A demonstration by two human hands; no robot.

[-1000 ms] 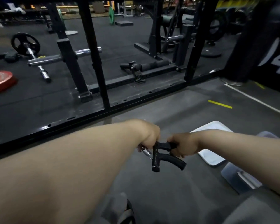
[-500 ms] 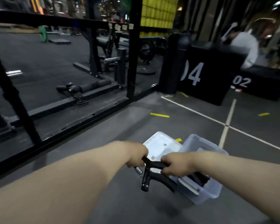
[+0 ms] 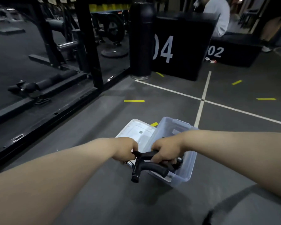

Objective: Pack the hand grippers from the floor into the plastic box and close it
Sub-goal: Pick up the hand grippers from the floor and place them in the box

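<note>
A black hand gripper (image 3: 150,167) with a metal spring hangs over the near left corner of the clear plastic box (image 3: 187,166). My left hand (image 3: 126,151) grips its spring end. My right hand (image 3: 166,151) curls round its upper handle, above the box opening. Dark gripper handles lie inside the box, partly hidden by my right hand. The white lid (image 3: 137,131) lies flat on the floor, touching the box's left side.
A black rack frame (image 3: 44,114) runs along the floor to the left. Black boxes numbered 04 (image 3: 182,46) and 02 (image 3: 234,51) and a black cylinder (image 3: 140,39) stand behind. A person (image 3: 217,17) sits at the back right. White and yellow floor lines cross ahead.
My view has swung right, bringing the box and lid fully into sight. Both hands have carried the gripper right, from beside the box to over its near corner.
</note>
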